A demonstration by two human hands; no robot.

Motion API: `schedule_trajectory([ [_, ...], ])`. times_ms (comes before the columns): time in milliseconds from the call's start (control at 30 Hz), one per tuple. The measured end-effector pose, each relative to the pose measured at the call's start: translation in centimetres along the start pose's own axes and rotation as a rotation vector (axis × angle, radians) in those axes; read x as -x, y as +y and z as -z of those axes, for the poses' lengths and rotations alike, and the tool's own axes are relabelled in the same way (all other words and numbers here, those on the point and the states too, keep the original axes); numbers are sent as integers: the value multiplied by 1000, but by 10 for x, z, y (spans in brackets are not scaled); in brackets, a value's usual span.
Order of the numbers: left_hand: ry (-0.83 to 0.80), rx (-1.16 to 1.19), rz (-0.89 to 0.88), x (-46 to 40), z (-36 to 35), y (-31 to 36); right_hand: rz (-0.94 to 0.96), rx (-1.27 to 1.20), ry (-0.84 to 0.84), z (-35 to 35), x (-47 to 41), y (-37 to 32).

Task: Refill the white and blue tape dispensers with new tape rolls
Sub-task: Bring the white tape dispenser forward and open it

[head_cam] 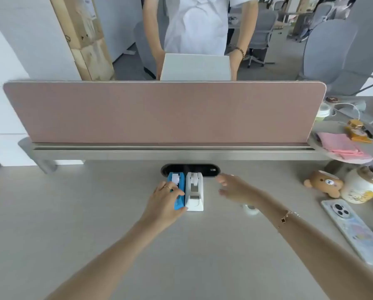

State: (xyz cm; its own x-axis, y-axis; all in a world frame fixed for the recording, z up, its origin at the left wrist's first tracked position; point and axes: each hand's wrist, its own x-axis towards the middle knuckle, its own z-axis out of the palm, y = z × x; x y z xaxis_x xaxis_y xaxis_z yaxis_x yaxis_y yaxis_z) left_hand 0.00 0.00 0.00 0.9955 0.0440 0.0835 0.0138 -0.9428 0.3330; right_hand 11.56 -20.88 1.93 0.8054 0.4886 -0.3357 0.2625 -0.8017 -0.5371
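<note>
A blue tape dispenser [179, 187] and a white tape dispenser [194, 192] stand side by side, touching, on the beige desk [94, 213] just in front of a black cable port. Each carries a white spool near its far end. My left hand [165, 200] grips the blue dispenser's near end, fingers over its top and thumb beneath. My right hand [235, 188] hovers open to the right of the white dispenser, touching nothing. A small clear tape roll [250, 208] lies on the desk partly under my right wrist.
A pink divider panel [164, 111] closes off the desk's far side; a person in white stands behind it holding a grey box. At the right sit a bear toy [325, 184], a jar [363, 187], a phone [352, 230] and a round tray with pink paper [345, 146].
</note>
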Motion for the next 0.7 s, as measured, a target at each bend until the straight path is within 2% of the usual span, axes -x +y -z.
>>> schedule_trajectory([
  [133, 177, -20, -54, -6, -30, -12, 45, 18, 9, -27, -30, 3],
  [300, 438, -121, -216, -15, -52, -16, 131, -195, 137, -45, -55, 3],
  [467, 488, -206, -299, -21, -53, -23, 187, -241, 240, -52, -60, 4],
  [700, 426, -185, -271, -20, -47, -14, 238, -202, 220, -48, -56, -8],
])
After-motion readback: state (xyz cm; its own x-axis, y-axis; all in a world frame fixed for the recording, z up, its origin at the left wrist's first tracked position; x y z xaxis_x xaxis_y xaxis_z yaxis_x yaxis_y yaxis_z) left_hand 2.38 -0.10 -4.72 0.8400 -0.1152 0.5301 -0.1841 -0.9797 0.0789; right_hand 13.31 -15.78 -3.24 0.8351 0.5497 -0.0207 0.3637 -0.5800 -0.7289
